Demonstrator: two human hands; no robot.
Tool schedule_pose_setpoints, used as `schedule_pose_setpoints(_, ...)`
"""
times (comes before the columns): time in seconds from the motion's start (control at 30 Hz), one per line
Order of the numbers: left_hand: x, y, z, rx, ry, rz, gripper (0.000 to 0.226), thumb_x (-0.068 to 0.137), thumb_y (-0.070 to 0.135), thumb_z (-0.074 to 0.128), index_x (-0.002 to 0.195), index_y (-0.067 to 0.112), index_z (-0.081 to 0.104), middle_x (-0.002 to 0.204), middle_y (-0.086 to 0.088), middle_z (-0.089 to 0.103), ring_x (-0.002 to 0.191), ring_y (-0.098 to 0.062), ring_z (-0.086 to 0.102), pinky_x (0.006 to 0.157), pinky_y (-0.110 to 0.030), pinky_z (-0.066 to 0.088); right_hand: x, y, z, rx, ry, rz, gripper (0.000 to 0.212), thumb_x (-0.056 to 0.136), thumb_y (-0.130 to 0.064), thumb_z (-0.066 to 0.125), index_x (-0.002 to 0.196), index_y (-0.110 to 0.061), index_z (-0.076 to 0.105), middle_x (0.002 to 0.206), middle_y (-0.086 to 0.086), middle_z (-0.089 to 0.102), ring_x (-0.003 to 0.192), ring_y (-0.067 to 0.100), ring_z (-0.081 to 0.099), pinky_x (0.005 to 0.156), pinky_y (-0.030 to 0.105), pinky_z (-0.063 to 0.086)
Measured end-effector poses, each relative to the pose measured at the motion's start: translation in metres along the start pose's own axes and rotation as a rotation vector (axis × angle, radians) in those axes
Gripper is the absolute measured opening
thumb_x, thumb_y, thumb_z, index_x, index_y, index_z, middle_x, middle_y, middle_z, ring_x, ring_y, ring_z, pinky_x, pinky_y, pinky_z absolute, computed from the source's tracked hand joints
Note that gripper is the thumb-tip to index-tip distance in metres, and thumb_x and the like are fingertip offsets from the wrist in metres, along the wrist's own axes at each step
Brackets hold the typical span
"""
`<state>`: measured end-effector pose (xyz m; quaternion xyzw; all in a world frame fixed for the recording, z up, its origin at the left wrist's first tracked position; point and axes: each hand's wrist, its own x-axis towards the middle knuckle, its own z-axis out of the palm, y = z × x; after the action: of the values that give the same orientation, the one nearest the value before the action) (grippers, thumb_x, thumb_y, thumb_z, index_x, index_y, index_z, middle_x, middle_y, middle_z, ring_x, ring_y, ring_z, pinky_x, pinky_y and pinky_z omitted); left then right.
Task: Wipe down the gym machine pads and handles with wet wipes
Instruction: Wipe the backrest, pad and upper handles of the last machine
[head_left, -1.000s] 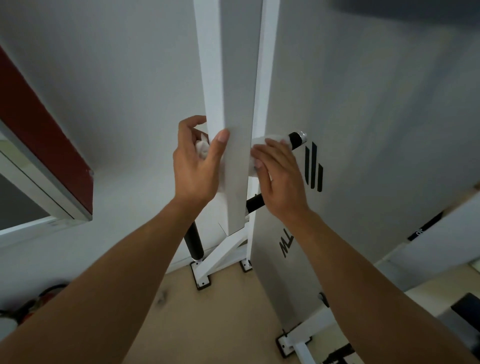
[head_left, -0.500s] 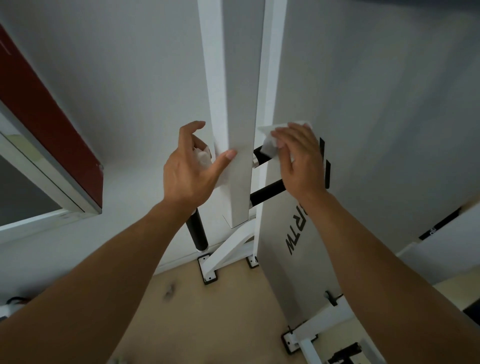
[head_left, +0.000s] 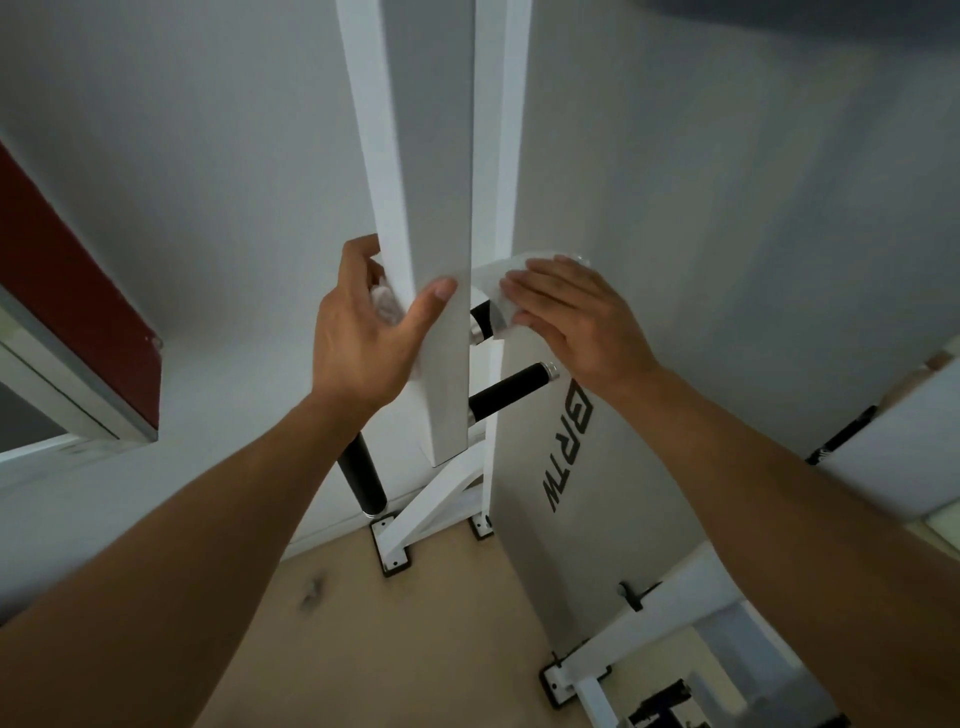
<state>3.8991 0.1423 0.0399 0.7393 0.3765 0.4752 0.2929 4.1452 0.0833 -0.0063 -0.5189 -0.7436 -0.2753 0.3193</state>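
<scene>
Left hand (head_left: 366, 338) curls round the white post (head_left: 441, 312), thumb in front, a crumpled wipe (head_left: 384, 304) in its palm, apparently for bracing; right hand (head_left: 576, 317), fingers (head_left: 524, 291) straight, presses a second wipe (head_left: 511, 270) onto the upper handle (head_left: 480, 317); the lower handle (head_left: 506, 392) lies bare.

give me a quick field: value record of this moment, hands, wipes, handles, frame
left hand: grips the white upright post, thumb across its front, a crumpled wipe in the palm
right hand: fingers straight, pressing a wet wipe over the upper black handle
lower black handle: bare, untouched
left black handle: low beside the post, untouched
white panel: right of the post, dark lettering
floor: beige
</scene>
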Motion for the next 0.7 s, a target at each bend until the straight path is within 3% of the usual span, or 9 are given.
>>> schedule_pose_setpoints(0.13,0.002,0.0,-0.001,0.026,-0.019,0.003,0.089,0.072,0.09,0.048,0.132,0.025,0.043,0.114,0.013,0.061,0.101,-0.013,0.065,0.085,-0.042,0.06,0.007,-0.001,-0.009,-0.014,0.0,-0.008,0.035,0.097,-0.026,0.07,0.127,-0.008,0.071,0.128,0.008,0.071,0.12,0.027,0.067,0.108,0.048,0.05)
schedule_pose_setpoints(0.23,0.003,0.0,-0.002,0.037,-0.026,0.013,0.093,0.072,0.091,0.046,0.134,0.022,0.043,0.115,0.013,0.06,0.101,-0.014,0.064,0.085,-0.039,0.059,0.018,-0.021,-0.009,-0.022,-0.086,-0.075,0.039,0.088,-0.017,0.078,0.126,-0.008,0.072,0.125,0.008,0.072,0.119,0.029,0.068,0.107,0.047,0.051)
schedule_pose_setpoints(0.4,0.003,-0.002,0.0,0.021,-0.049,0.014,0.09,0.075,0.087,0.048,0.136,0.021,0.042,0.115,0.016,0.058,0.099,-0.01,0.062,0.083,-0.031,0.057,0.039,-0.036,-0.023,-0.047,-0.236,-0.117,0.04,0.074,-0.011,0.088,0.113,-0.007,0.077,0.109,0.011,0.077,0.098,0.033,0.074,0.09,0.047,0.06)
schedule_pose_setpoints(0.47,0.003,-0.003,0.0,0.002,-0.062,0.003,0.092,0.072,0.091,0.046,0.135,0.024,0.042,0.113,0.018,0.057,0.1,-0.01,0.063,0.082,-0.031,0.057,0.045,-0.027,-0.04,-0.139,-0.321,-0.01,0.044,0.076,-0.014,0.088,0.117,-0.01,0.075,0.113,0.012,0.076,0.101,0.035,0.073,0.095,0.049,0.055)
schedule_pose_setpoints(0.57,0.003,-0.002,0.0,-0.002,-0.069,-0.002,0.09,0.072,0.091,0.047,0.133,0.025,0.043,0.112,0.018,0.059,0.102,-0.013,0.064,0.086,-0.04,0.06,0.048,-0.012,-0.053,-0.212,-0.463,0.198,0.04,0.094,-0.021,0.071,0.133,-0.013,0.067,0.132,0.013,0.068,0.121,0.035,0.064,0.112,0.043,0.04)
schedule_pose_setpoints(0.7,0.002,0.001,0.002,0.027,-0.059,-0.019,0.09,0.07,0.093,0.045,0.131,0.026,0.043,0.105,0.024,0.056,0.098,-0.013,0.064,0.085,-0.043,0.06,0.05,-0.033,-0.034,-0.153,-0.473,0.065,0.036,0.089,-0.015,0.076,0.125,-0.01,0.071,0.118,0.01,0.074,0.107,0.036,0.068,0.089,0.049,0.057)
